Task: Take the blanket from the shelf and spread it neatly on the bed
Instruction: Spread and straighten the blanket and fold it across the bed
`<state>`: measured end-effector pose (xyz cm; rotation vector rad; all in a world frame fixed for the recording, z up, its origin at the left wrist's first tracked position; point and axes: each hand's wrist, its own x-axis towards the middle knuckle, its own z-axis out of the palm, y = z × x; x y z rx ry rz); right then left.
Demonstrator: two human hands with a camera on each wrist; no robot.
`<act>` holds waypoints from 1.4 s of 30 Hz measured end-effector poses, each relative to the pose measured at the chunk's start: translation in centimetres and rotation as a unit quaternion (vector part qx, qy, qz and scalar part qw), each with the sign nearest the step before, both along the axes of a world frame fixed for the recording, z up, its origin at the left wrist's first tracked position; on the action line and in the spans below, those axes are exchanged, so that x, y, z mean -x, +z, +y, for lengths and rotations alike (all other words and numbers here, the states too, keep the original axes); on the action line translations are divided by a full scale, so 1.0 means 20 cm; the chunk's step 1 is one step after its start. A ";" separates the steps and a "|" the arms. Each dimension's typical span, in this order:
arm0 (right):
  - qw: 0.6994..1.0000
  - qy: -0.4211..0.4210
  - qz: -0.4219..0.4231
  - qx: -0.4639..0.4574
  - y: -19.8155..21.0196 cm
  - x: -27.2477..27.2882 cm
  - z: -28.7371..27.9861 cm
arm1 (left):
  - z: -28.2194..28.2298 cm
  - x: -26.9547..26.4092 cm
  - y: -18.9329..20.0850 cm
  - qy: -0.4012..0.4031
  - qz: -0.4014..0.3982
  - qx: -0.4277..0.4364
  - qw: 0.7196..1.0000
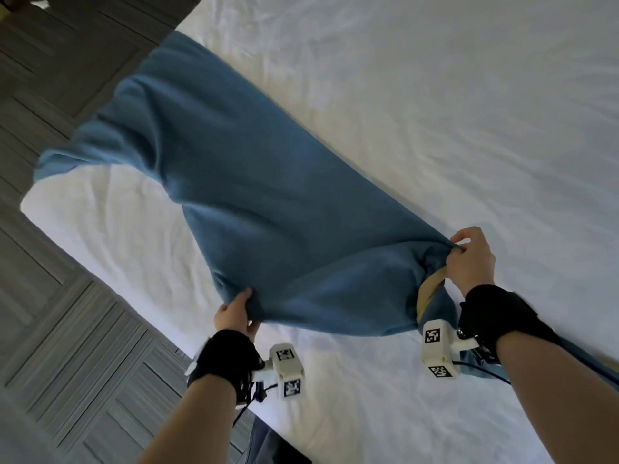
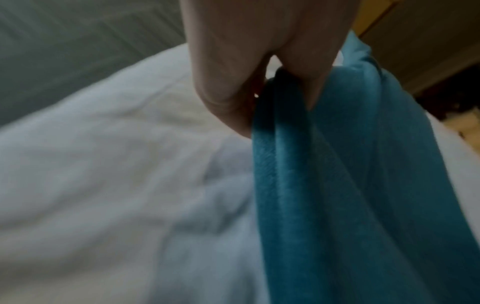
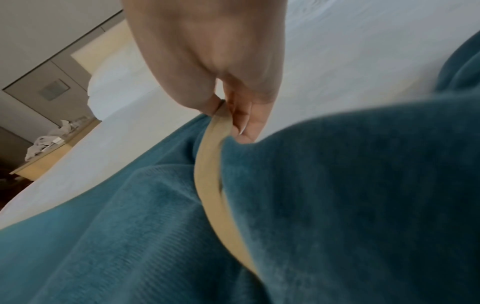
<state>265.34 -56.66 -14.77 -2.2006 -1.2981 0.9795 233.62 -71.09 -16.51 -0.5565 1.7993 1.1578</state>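
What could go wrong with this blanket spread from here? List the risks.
1. The blanket billows, twisted and bunched, its far end over the corner of the bed, so it could slide toward the floor.
2. The right hand pinches mostly the tan trim; that thin grip may slip.
3. The left hand grips bunched folds, so the blanket may land creased.
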 end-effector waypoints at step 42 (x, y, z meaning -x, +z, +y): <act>0.796 0.501 -0.319 0.116 -0.07 0.73 -0.51 | -0.31 0.45 0.11 -0.026 -0.059 -0.176 0.982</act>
